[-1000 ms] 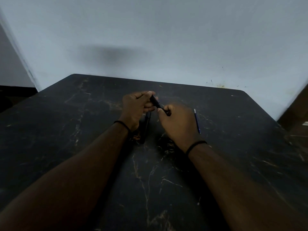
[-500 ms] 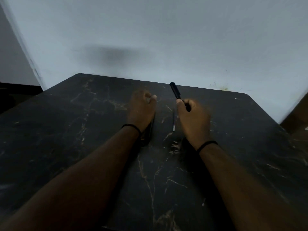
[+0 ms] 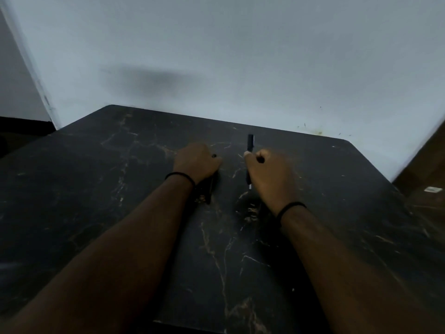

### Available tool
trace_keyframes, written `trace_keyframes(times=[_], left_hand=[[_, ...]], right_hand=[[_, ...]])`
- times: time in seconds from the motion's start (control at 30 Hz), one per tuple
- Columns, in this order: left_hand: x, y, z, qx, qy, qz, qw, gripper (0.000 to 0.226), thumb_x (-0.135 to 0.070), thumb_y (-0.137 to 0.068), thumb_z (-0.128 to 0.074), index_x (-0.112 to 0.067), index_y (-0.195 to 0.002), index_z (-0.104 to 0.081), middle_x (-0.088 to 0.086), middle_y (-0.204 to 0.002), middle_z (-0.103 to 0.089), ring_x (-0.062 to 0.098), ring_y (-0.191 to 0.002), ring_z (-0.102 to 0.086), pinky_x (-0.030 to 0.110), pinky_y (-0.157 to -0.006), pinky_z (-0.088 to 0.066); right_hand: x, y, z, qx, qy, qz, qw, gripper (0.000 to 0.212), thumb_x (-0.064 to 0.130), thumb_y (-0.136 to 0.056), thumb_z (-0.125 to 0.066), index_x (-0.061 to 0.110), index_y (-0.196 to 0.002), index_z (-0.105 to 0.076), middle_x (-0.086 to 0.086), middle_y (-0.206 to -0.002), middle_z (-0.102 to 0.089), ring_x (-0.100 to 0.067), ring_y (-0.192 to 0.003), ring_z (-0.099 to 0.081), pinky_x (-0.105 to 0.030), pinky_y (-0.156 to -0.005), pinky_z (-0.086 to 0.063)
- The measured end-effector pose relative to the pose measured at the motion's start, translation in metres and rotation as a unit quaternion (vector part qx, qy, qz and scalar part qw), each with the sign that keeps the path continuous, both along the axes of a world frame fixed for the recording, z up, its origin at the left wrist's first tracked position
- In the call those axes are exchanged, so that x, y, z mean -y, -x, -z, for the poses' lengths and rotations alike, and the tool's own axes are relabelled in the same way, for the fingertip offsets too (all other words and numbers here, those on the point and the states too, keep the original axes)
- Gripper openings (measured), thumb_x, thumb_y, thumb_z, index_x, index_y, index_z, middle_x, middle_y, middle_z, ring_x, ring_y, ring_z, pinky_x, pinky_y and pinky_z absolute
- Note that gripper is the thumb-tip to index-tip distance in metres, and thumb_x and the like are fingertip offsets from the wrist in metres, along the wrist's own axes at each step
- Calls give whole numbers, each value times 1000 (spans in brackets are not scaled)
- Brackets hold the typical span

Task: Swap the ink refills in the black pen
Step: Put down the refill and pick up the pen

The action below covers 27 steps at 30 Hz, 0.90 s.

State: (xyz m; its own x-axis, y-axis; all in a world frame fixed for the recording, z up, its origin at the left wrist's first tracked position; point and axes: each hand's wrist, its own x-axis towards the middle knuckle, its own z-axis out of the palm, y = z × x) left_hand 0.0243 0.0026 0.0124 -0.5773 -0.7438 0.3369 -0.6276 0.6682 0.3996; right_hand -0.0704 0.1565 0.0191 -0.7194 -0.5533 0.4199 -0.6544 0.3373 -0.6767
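My right hand (image 3: 269, 174) is closed around the black pen (image 3: 250, 142), which stands nearly upright with its top above my fist. A thin refill (image 3: 248, 180) with a pale tip sticks out below the hand, just over the table. My left hand (image 3: 196, 162) rests in a fist to the left, a hand's width away. A small black pen part (image 3: 213, 155) shows at its fingertips. Another dark pen (image 3: 209, 191) lies on the table, partly under my left wrist.
The table (image 3: 120, 189) is black marble with gold veins; its far edge meets a pale wall (image 3: 216, 56). The table's right corner (image 3: 346, 142) is rounded, and a brown floor (image 3: 423, 179) lies beyond it.
The hands, joined on the pen a second ago, have pulled apart. The right hand carried the pen body right and turned it upright; the left hand settled onto the table.
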Motion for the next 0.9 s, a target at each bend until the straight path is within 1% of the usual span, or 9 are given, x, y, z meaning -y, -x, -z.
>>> trace_keyframes(times=[0.1, 0.2, 0.3, 0.37, 0.47, 0.57, 0.67, 0.77, 0.9], left_hand=[[15, -9, 2, -56, -5, -32, 998, 42, -43, -84, -56, -13, -56, -49, 6, -65, -56, 27, -66, -55, 29, -61, -39], [27, -17, 4, -146, -59, -29, 987, 38, -42, -81, -51, -14, -56, -50, 4, -57, -48, 22, -56, -48, 29, -56, -36], [33, -20, 2, -291, -177, -2, 940, 29, -37, -73, -48, -18, -51, -47, 2, -51, -40, 17, -51, -39, 27, -54, -32], [35, -22, 0, -359, -222, -6, 906, 25, -30, -71, -50, -20, -49, -45, -3, -48, -36, 13, -46, -34, 23, -50, -28], [37, -23, 2, -368, -218, 3, 904, 35, -25, -78, -52, -24, -43, -46, -12, -42, -32, 6, -41, -29, 19, -44, -25], [37, -21, 3, -355, -206, 14, 912, 50, -19, -83, -54, -26, -34, -45, -12, -34, -29, 2, -35, -25, 17, -40, -22], [37, -20, 1, -352, -198, -3, 915, 47, -19, -83, -55, -20, -38, -39, -11, -37, -27, 6, -40, -25, 23, -47, -21], [37, -21, 1, -325, -180, -10, 928, 43, -27, -82, -54, -20, -42, -38, -10, -38, -30, 5, -38, -26, 21, -42, -22], [37, -21, 2, -326, -178, -11, 929, 40, -27, -82, -54, -21, -45, -40, -10, -37, -30, 5, -38, -26, 23, -47, -24]], right_hand=[[10, -13, 0, -90, -109, -8, 990, 46, 49, -91, -47, 14, -61, -51, 3, -53, -52, -11, -50, -50, -25, -49, -30], [25, -27, 5, -125, -176, -26, 976, 40, 45, -93, -46, 15, -67, -46, 0, -67, -49, -25, -67, -54, -29, -58, -31], [39, -36, 9, -132, -185, -17, 974, 31, 42, -92, -48, 17, -74, -51, -4, -80, -57, -28, -81, -61, -30, -64, -32], [49, -40, 11, -136, -187, 6, 973, 27, 39, -91, -49, 17, -79, -59, -6, -90, -66, -29, -86, -65, -30, -64, -34], [60, -44, 16, -163, -178, 33, 970, 30, 38, -90, -54, 14, -84, -70, -7, -92, -70, -29, -86, -67, -29, -62, -33], [63, -45, 19, -188, -155, 38, 969, 35, 41, -91, -53, 12, -86, -71, -8, -92, -71, -29, -87, -68, -31, -63, -33], [62, -44, 20, -189, -151, 32, 970, 42, 48, -92, -49, 13, -88, -70, -7, -93, -71, -29, -87, -67, -32, -64, -33], [61, -44, 17, -177, -147, 31, 973, 47, 56, -92, -46, 15, -89, -68, -5, -92, -70, -27, -87, -66, -31, -64, -34], [57, -45, 13, -161, -155, 29, 974, 44, 53, -93, -45, 15, -95, -67, -6, -97, -70, -28, -91, -66, -33, -68, -40]])
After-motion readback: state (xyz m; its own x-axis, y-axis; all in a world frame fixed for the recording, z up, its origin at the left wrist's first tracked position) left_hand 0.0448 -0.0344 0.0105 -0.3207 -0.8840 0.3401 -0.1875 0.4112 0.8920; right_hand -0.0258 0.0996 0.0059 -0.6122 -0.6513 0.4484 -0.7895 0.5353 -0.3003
